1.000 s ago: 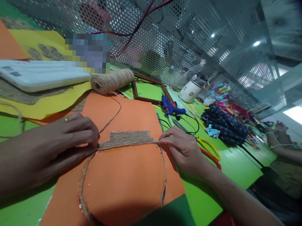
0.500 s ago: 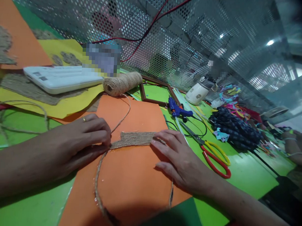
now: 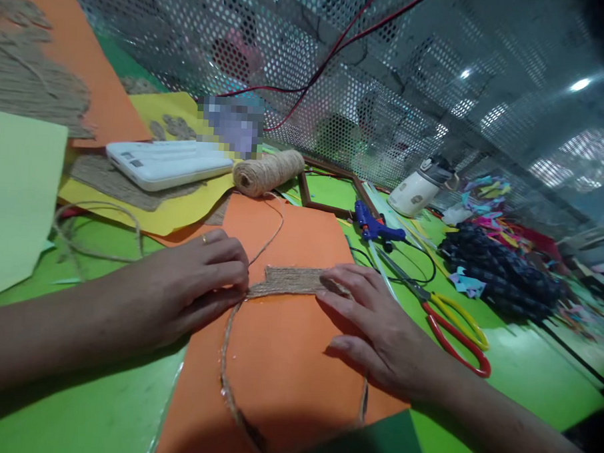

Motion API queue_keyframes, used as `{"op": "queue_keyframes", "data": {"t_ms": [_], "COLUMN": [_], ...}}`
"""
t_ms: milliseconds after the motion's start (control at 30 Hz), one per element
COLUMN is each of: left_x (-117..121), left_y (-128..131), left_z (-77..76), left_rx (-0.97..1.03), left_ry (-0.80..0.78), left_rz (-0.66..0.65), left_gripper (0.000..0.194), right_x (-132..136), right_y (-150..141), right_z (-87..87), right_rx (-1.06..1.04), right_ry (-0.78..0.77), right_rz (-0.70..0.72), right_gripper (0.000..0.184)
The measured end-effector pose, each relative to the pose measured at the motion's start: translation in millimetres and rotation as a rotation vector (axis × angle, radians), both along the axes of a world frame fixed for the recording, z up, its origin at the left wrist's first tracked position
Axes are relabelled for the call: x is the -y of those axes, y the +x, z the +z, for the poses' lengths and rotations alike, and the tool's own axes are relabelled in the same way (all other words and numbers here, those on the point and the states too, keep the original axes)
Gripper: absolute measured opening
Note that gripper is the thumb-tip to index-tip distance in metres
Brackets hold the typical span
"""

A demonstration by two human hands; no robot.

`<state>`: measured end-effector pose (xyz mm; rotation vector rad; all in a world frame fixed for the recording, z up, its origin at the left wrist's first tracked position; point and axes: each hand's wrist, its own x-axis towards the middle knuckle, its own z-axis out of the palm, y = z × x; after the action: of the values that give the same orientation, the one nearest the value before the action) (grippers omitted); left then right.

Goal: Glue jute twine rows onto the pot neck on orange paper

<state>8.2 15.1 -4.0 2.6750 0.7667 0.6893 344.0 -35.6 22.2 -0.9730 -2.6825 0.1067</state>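
My left hand (image 3: 206, 286) is closed in a pinch on the jute twine (image 3: 267, 242) where it meets the left end of a flat strip of glued twine rows (image 3: 294, 280). The strip lies on a sheet of orange paper (image 3: 287, 346). At its right end, my right hand (image 3: 368, 316) rests with fingers stretched out over the twine, thumb apart. A twine outline (image 3: 225, 370) curves down the orange sheet below the strip. From the twine roll (image 3: 269, 173) behind, a strand runs toward my left fingers.
A white power-bank-like device (image 3: 169, 164) sits on yellow paper at the left. A blue glue gun (image 3: 375, 224), scissors (image 3: 458, 327), a brown frame (image 3: 327, 206) and a white bottle (image 3: 414, 188) stand or lie to the right. Behind is a perforated metal screen (image 3: 300, 46).
The view has turned left, shifting everything rightward. A pale green sheet now shows more fully at left, and another person's arm at far right has left the view. My hands keep their hold.
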Motion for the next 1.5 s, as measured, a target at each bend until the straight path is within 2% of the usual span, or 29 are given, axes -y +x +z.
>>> {"op": "queue_keyframes", "data": {"t_ms": [167,367,500,700,967,1167,1500], "left_x": [-1.4,-3.3,-4.6,-5.5,-2.4,-0.8,1.0], "left_y": [2.8,5.0,3.5,1.9,5.0,5.7,4.8], "left_z": [1.5,2.1,-1.7,-6.4,2.1,1.3,4.3], "left_rx": [0.027,0.071,0.066,0.071,0.069,0.081,0.049], "left_ry": [0.014,0.038,0.041,0.057,0.047,0.027,0.036], "left_rz": [-0.007,-0.015,-0.033,-0.04,-0.025,0.003,-0.014], "left_gripper": [0.021,0.02,0.02,0.019,0.022,0.022,0.023], "right_x": [-0.2,-1.2,-0.9,-6.9,-8.4,-10.7,-12.0], "right_y": [-3.8,-13.1,-27.6,-37.3,-33.4,-32.1,-34.2], "right_z": [5.6,15.2,19.4,9.5,4.1,7.1,13.6], "right_rx": [-0.052,0.072,0.156,0.196,0.187,0.171,0.14], "right_ry": [-0.001,0.021,0.002,-0.004,0.016,0.007,-0.124], "right_rz": [0.015,0.019,0.069,0.073,0.082,0.087,0.067], "right_gripper": [0.035,0.038,0.049,0.068,0.066,0.064,0.061]}}
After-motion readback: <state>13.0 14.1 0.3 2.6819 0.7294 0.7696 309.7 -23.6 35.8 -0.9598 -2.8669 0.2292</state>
